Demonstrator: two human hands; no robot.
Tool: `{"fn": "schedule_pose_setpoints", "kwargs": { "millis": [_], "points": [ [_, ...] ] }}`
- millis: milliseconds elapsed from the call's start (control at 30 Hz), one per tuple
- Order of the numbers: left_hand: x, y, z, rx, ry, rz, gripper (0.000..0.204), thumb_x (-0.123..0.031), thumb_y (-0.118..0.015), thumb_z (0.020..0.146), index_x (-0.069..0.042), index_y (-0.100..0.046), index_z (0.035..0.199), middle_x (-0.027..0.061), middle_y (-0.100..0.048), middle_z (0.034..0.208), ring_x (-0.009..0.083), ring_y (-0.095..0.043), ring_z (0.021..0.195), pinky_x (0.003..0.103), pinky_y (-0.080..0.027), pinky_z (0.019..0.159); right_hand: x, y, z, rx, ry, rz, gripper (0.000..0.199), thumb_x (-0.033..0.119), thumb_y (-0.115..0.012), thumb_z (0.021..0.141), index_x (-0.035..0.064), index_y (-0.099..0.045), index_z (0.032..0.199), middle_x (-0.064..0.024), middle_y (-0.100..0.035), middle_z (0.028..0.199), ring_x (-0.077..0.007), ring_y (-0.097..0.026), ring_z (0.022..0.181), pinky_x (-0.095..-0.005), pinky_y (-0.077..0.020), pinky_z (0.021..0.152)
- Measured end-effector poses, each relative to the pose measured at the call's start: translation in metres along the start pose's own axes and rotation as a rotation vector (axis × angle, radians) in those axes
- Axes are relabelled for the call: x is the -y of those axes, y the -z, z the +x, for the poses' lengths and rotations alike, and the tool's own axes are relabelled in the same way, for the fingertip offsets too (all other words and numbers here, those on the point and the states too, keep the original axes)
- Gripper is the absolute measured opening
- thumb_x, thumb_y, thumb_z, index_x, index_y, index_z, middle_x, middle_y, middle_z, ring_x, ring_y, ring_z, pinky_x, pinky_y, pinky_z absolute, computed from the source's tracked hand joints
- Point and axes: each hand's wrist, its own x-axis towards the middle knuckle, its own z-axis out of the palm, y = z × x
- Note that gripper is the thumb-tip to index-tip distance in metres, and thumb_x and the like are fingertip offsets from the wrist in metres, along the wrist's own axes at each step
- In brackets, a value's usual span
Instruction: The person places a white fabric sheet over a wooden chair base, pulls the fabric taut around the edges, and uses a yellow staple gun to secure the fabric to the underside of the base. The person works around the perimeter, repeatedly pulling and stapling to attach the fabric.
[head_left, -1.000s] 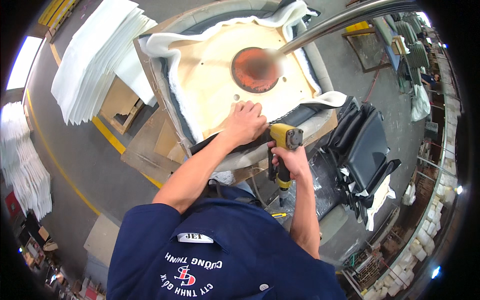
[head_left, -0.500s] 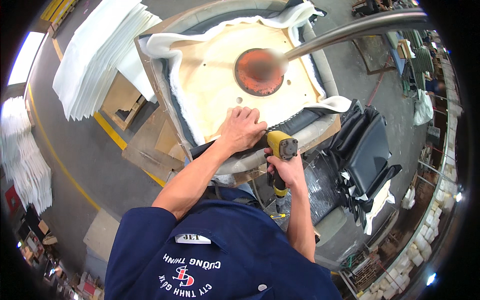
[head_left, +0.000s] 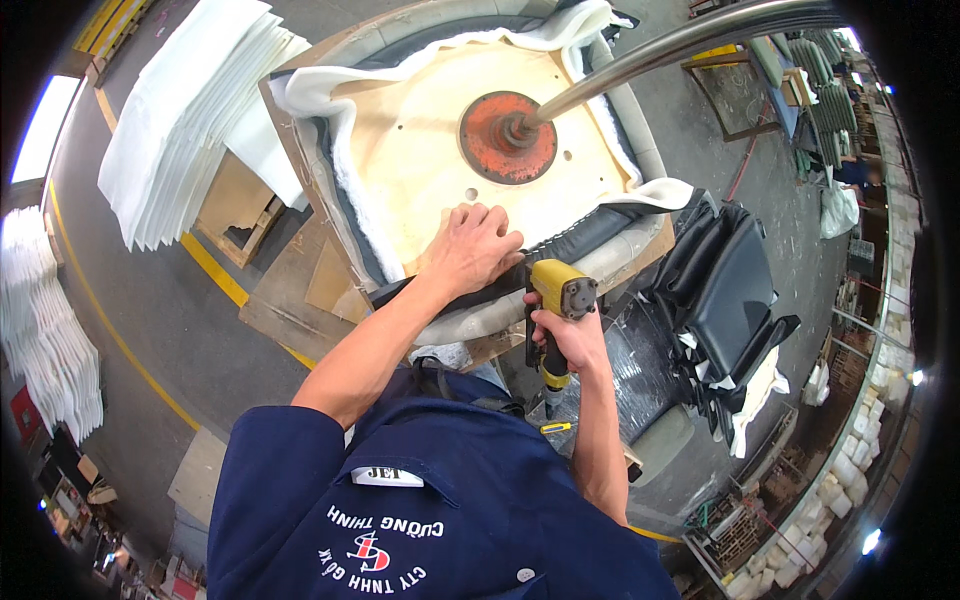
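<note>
A pale plywood seat panel (head_left: 410, 170) lies in a padded grey frame, with white wadding (head_left: 350, 92) and a black cover (head_left: 585, 232) folded in around its edge. Along the near right edge a row of staples shows in the black cover. My left hand (head_left: 472, 248) presses on the near edge with curled fingers, pinching the cover's fold against the panel. In my right hand (head_left: 572, 338) is a yellow and black staple gun (head_left: 562, 284), held upright just right of my left fingers, its nose by the cover's edge. Whether the nose touches is hidden.
A metal rod (head_left: 640, 72) with a round orange press plate (head_left: 485, 150) bears down on the panel's middle. Black cushion covers (head_left: 735, 290) are piled at right. A stack of white sheets (head_left: 190, 110) stands at left. A yellow cutter (head_left: 555, 428) lies below the staple gun.
The view has shifted slightly, so the panel and hands sit a little further left. Both hands keep nearly the same place and grip.
</note>
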Motion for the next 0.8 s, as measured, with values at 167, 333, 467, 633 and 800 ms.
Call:
{"fn": "schedule_pose_setpoints", "kwargs": {
  "millis": [167,333,467,633,800],
  "points": [
    [0.002,-0.013,-0.005,-0.053,-0.005,-0.011,0.013,-0.03,-0.073,0.086,-0.021,-0.065,0.089,0.0036,-0.054,0.099,0.0253,-0.054,0.096,0.044,-0.038,0.084,0.009,-0.015,0.004,-0.017,-0.034,-0.077,0.031,-0.005,-0.066,0.083,-0.005,-0.064,0.114,-0.0094,-0.073,0.096,-0.0129,-0.064,0.06,-0.0293,-0.0532,0.054],
    [-0.003,-0.009,-0.001,-0.014,0.056,-0.016,0.012,-0.029,-0.074,0.085,-0.02,-0.067,0.088,0.0047,-0.053,0.098,0.0262,-0.054,0.096,0.045,-0.039,0.083,0.023,-0.017,0.012,-0.004,-0.028,-0.283,0.007,0.001,-0.066,0.082,-0.0005,-0.06,0.086,-0.0054,-0.065,0.072,-0.0136,-0.063,0.055,-0.0312,-0.0515,0.051],
    [-0.002,-0.002,-0.002,0.04,0.1,-0.007,0.034,-0.036,-0.077,0.083,-0.02,-0.068,0.112,0.0098,-0.054,0.119,0.0333,-0.049,0.118,0.054,-0.037,0.097,0.008,-0.015,0.003,-0.032,0.0,-0.086,0.023,-0.002,-0.066,0.084,-0.0038,-0.064,0.107,-0.0084,-0.071,0.089,-0.0135,-0.064,0.059,-0.0294,-0.0529,0.054],
    [-0.009,0.009,-0.022,0.168,0.166,0.07,0.085,-0.051,-0.078,0.081,-0.024,-0.044,0.155,0.0164,-0.027,0.164,0.0463,-0.018,0.152,0.071,-0.014,0.119,-0.007,-0.008,-0.003,-0.005,-0.003,-0.018,0.04,-0.006,-0.066,0.085,-0.0033,-0.062,0.124,-0.0092,-0.074,0.103,-0.013,-0.065,0.062,-0.0287,-0.0545,0.057],
    [-0.008,-0.004,-0.021,0.187,0.221,0.1,0.09,-0.053,-0.077,0.083,-0.027,-0.038,0.159,0.0132,-0.018,0.17,0.0448,-0.014,0.155,0.075,-0.012,0.118,0.006,-0.02,-0.005,0.019,-0.009,-0.07,0.036,-0.005,-0.067,0.085,-0.0031,-0.063,0.121,-0.009,-0.073,0.101,-0.013,-0.064,0.062,-0.0291,-0.0543,0.056]
  ]
}}
